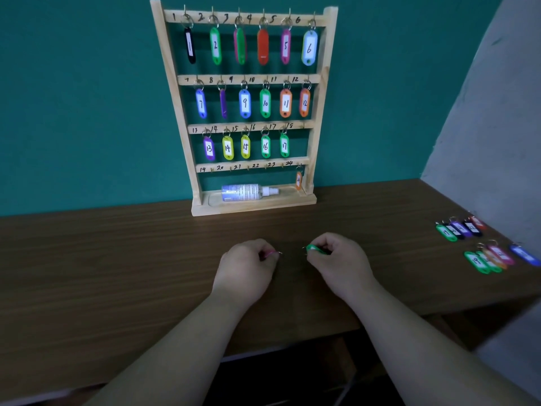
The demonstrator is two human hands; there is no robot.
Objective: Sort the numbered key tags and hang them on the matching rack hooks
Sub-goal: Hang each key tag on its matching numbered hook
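A wooden key rack point(321, 118) stands on the table against the teal wall, its rows marked 1 to 24. Tags hang on hooks 1 to 17, and an orange tag point(298, 180) hangs at the right end of the bottom row. The hooks marked 19 to 23 are bare. My left hand point(246, 269) pinches a pink tag point(270, 254) just above the table. A short gap to its right, my right hand point(336, 263) pinches a green tag point(314, 248). Both tags' numbers are hidden.
Two loose clusters of tags lie far right on the brown table point(117, 259): one cluster point(459, 228) farther back, another cluster point(497, 257) nearer the right edge. A small spray bottle point(247, 192) lies in the rack's base tray. A grey wall rises at right.
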